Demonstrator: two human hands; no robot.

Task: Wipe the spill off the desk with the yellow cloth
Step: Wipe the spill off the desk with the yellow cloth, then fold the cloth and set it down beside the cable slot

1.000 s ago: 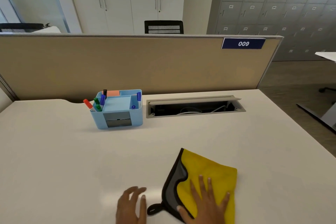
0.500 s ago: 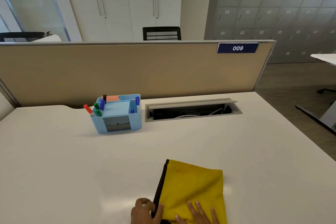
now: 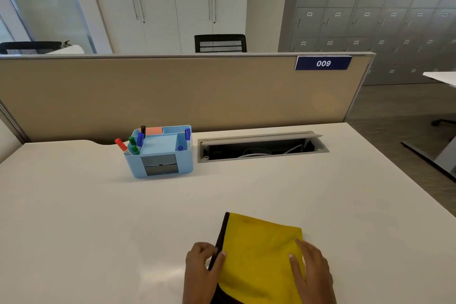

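Note:
The yellow cloth (image 3: 259,249) with a black border lies folded flat on the white desk (image 3: 98,217), near the front edge. My left hand (image 3: 201,269) pinches the cloth's black left edge between thumb and fingers. My right hand (image 3: 313,271) holds the cloth's right edge, thumb on top of the yellow side. The cloth's near part runs out of the bottom of the view. I see no spill on the desk surface; a faint sheen lies left of my left hand.
A light-blue desk organiser (image 3: 160,153) with markers stands at the back, left of centre. An open cable slot (image 3: 261,147) is set into the desk to its right. A tan partition (image 3: 172,94) closes the far side. The desk's right edge drops to the floor.
The cloth's turned-up grey corner has been folded flat, leaving yellow on top. My left hand moved onto the cloth's left edge; my right hand slid from the cloth's middle to its right edge.

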